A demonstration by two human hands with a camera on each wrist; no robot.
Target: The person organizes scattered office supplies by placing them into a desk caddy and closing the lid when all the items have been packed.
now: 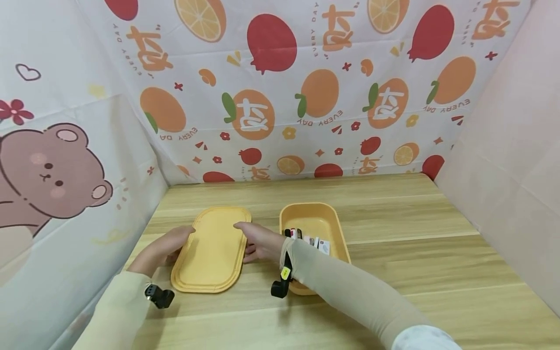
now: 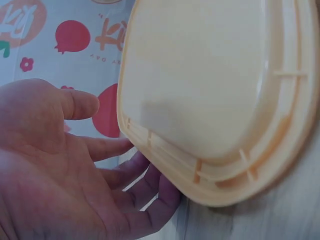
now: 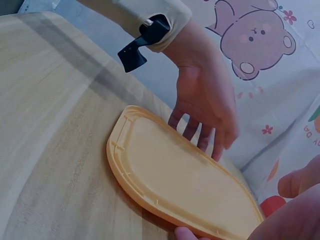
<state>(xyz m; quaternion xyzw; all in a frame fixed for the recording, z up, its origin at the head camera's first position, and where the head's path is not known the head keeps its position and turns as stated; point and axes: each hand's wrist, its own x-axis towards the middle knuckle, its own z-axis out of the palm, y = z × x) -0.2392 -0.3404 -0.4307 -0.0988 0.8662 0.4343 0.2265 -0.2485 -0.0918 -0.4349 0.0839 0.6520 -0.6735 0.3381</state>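
Observation:
A pale yellow-orange lid, oblong with rounded corners, lies on the wooden table between the two hands. My left hand is at its left edge. In the left wrist view, the fingertips touch the lid's rim while the thumb stands apart from it. On the opposite side is my right hand, its thumb raised above the lid and its lower fingers at the edge. The right wrist view shows a fingertip right at the rim. Small ribs line the raised border of the lid.
An orange-yellow box stands right of the lid, partly hidden by the right forearm. Several small items, some like pens, lie in it. A fruit-print cloth hangs behind the wooden table, with a bear-print cloth at left.

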